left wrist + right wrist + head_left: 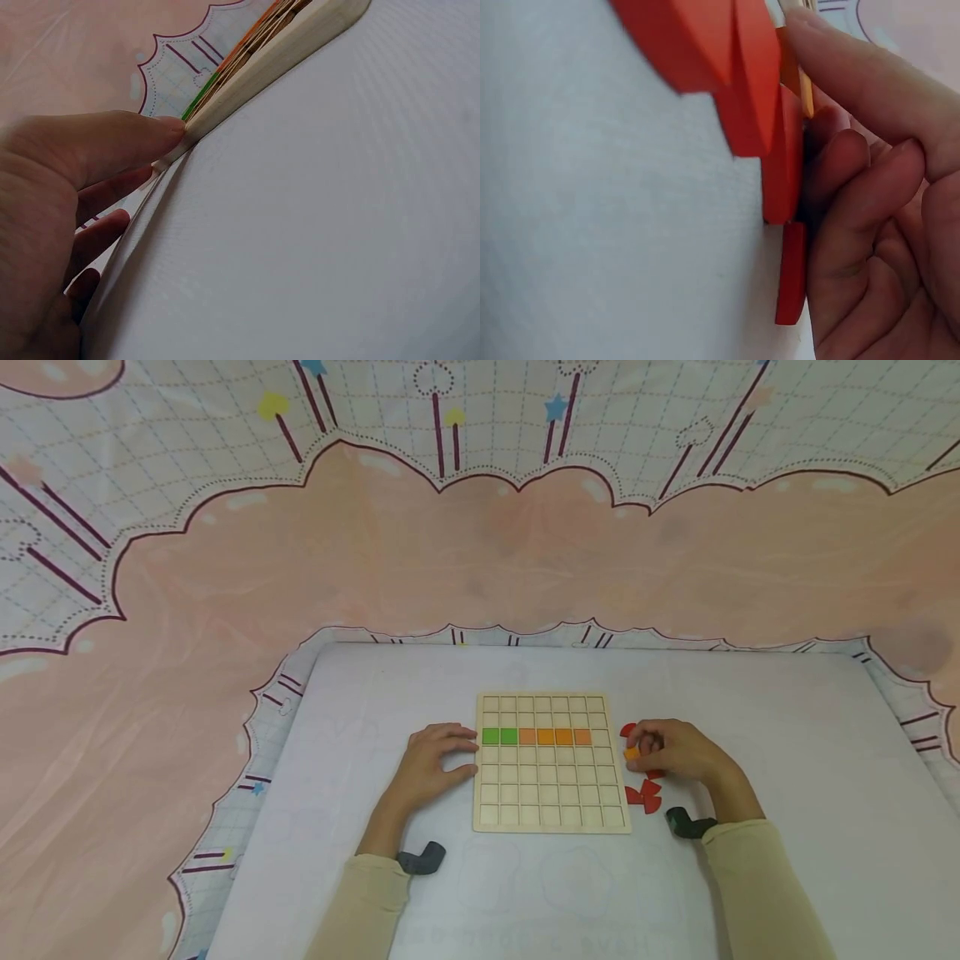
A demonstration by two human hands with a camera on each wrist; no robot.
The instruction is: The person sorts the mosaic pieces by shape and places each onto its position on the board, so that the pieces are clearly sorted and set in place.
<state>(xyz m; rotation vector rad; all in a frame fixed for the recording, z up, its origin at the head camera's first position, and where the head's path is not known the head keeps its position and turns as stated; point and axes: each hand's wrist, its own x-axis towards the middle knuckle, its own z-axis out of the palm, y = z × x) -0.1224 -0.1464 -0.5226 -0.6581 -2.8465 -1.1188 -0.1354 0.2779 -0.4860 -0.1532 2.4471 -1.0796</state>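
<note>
A pale wooden grid board (551, 774) lies on the white table in the head view. One row holds two green square tiles (509, 737) at its left end, followed by several orange and light-orange tiles (555, 737). My left hand (429, 764) is at the board's left edge, fingers spread; its thumb (142, 142) touches the wooden rim in the left wrist view. Just off the right edge, my right hand (686, 752) pinches an orange square tile (632, 752) between thumb and forefinger. Its other fingers (855, 217) are curled beside several red fan-shaped pieces (780, 172).
Red pieces (651, 803) lie in a loose cluster right of the board, below and around the right hand. Dark wrist-camera mounts (423, 858) jut inward from both wrists. Beyond the white table (390, 685) spreads a pink patterned cloth (480, 552).
</note>
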